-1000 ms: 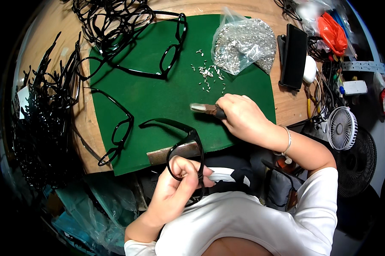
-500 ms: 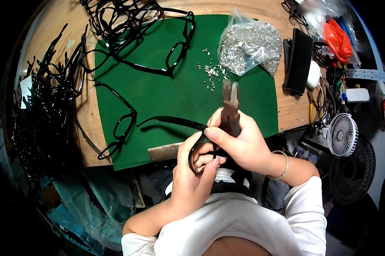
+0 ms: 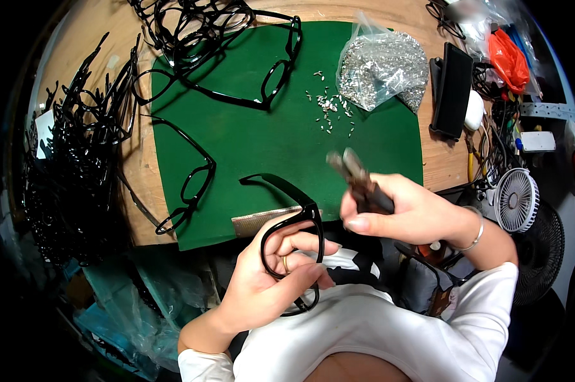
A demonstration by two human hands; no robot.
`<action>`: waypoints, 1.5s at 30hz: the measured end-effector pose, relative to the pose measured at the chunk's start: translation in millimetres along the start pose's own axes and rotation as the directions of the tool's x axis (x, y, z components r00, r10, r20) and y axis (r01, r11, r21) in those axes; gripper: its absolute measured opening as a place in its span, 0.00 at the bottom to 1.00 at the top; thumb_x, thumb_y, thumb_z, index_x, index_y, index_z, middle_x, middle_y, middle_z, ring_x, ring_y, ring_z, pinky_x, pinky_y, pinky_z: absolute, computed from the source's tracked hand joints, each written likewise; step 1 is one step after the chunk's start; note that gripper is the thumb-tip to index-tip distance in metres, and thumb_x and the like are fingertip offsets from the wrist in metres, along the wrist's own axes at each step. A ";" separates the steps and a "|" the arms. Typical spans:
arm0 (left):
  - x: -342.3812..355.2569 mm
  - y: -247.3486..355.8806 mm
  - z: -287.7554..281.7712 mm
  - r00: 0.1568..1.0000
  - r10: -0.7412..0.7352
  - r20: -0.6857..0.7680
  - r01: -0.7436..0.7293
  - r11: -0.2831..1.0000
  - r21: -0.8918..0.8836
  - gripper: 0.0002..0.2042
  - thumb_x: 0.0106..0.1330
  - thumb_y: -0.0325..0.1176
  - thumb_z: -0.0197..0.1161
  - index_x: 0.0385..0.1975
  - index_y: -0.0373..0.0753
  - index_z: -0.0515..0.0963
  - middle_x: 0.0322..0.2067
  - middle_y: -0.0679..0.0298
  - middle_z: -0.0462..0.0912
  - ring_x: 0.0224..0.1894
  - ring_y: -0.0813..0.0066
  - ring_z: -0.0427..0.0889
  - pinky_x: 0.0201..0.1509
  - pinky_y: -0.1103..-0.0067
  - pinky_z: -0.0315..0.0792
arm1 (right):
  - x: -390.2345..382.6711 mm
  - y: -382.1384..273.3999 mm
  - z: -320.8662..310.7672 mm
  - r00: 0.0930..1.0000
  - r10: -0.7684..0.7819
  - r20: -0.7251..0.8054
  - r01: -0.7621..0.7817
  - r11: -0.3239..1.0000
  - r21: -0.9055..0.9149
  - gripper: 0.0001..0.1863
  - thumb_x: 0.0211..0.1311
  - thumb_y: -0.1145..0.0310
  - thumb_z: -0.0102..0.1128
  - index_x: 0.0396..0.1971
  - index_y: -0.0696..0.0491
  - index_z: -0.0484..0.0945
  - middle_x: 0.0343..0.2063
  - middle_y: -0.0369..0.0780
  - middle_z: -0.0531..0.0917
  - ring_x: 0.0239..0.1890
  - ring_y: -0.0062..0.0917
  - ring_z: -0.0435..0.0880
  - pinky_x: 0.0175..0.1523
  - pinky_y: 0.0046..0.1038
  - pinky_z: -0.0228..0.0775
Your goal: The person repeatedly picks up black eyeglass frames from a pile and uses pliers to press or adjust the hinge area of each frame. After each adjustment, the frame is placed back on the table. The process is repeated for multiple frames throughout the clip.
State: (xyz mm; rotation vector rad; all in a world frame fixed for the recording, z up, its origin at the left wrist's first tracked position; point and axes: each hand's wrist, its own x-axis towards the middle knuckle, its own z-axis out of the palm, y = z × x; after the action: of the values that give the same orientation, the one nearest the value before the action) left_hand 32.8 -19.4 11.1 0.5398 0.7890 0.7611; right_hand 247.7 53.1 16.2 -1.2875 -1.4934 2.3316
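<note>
My left hand [image 3: 265, 286] grips a black eyeglass frame [image 3: 308, 209] upright, fingers curled through and around it, with one temple reaching up-left. To the right of that frame, my right hand [image 3: 405, 213] is closed on pliers [image 3: 357, 175], their blurred jaws pointing up-left, apart from the frame. A textured metal strip [image 3: 249, 224] lies on the green mat [image 3: 376, 146] behind my left hand. Farther back are scattered small silver pieces [image 3: 329, 105] and a clear bag of silver pieces [image 3: 380, 70]. Another black frame [image 3: 206, 168] lies at the mat's left.
Black frames are heaped at the left [image 3: 71, 184] and back [image 3: 192, 38] of the wooden table [image 3: 138, 210]. At right are a black phone on a stand [image 3: 450, 92], a white case [image 3: 474, 109], cables, red plastic bag [image 3: 509, 57], white fan [image 3: 515, 200] and larger black fan [image 3: 539, 254].
My right hand swung the pliers in to the held frame half a second ago and has since pulled back rightward, the jaws tilting leftward. My left hand has shifted slightly with the frame.
</note>
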 end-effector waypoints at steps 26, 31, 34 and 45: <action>-1.5 0.5 10.5 0.999 -0.039 -0.028 0.039 0.999 -0.007 0.21 0.58 0.16 0.50 0.53 0.33 0.59 0.41 0.54 0.74 0.31 0.75 0.78 0.36 0.82 0.71 | -1.8 -23.8 -1.7 0.996 0.023 0.087 0.034 0.798 -0.601 0.21 0.56 0.57 0.51 0.29 0.65 0.71 0.19 0.50 0.76 0.25 0.43 0.77 0.32 0.35 0.68; -1.1 7.8 8.0 0.998 -0.057 -0.024 0.057 0.998 -0.019 0.21 0.58 0.16 0.49 0.53 0.32 0.58 0.42 0.54 0.73 0.32 0.74 0.78 0.38 0.82 0.72 | 1.2 -8.7 -16.2 0.996 -0.036 0.081 0.072 0.863 -0.501 0.23 0.57 0.55 0.51 0.36 0.65 0.70 0.27 0.53 0.76 0.34 0.40 0.77 0.38 0.33 0.67; -14.1 14.8 14.1 0.994 0.045 -0.097 -0.023 0.977 0.214 0.21 0.58 0.17 0.49 0.53 0.29 0.58 0.43 0.52 0.74 0.34 0.74 0.79 0.41 0.80 0.72 | 10.8 7.6 -6.4 0.998 -0.048 -0.043 0.015 0.818 -0.575 0.19 0.56 0.59 0.54 0.35 0.62 0.71 0.28 0.49 0.77 0.33 0.37 0.77 0.38 0.31 0.67; 24.1 32.6 -75.7 0.705 0.703 0.093 0.352 -0.461 0.815 0.15 0.59 0.34 0.56 0.43 0.35 0.71 0.39 0.55 0.73 0.36 0.58 0.73 0.39 0.70 0.69 | 19.6 12.8 -2.8 0.967 -0.208 -0.147 0.087 0.813 -0.576 0.17 0.54 0.60 0.55 0.33 0.61 0.72 0.27 0.50 0.76 0.33 0.42 0.76 0.38 0.34 0.67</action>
State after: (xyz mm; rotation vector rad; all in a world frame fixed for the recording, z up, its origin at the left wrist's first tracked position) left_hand -28.4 30.7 -22.2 2.4550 2.1504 0.3171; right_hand 241.4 57.8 -6.1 -1.3951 -2.2142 1.6405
